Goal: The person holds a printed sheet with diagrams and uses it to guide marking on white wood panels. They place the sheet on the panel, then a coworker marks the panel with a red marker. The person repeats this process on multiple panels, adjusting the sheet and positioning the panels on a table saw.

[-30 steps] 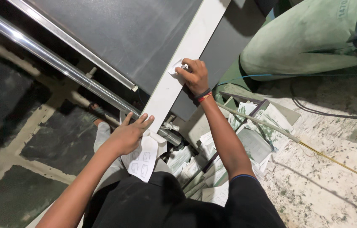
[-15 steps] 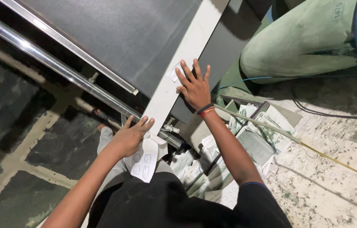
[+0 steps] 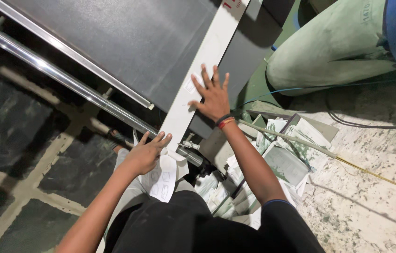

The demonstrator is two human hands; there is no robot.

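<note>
White strip [image 3: 207,70] runs diagonally across dark grey panel [image 3: 128,42], lower end near person's lap. Right hand [image 3: 214,96] flat on strip, fingers spread wide, holding nothing. Left hand [image 3: 145,153] open, resting on strip's lower end, possibly touching white printed sheet [image 3: 163,180]. Chrome rail [image 3: 62,77] left. Paper stack [image 3: 282,154] right.

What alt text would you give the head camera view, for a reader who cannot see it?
Seen from above, a person's right hand presses flat, fingers spread, on a long white paper strip lying across a dark machine surface. The left hand rests on the strip's lower end, beside a shiny metal rail; loose printed sheets lie at right.
</note>
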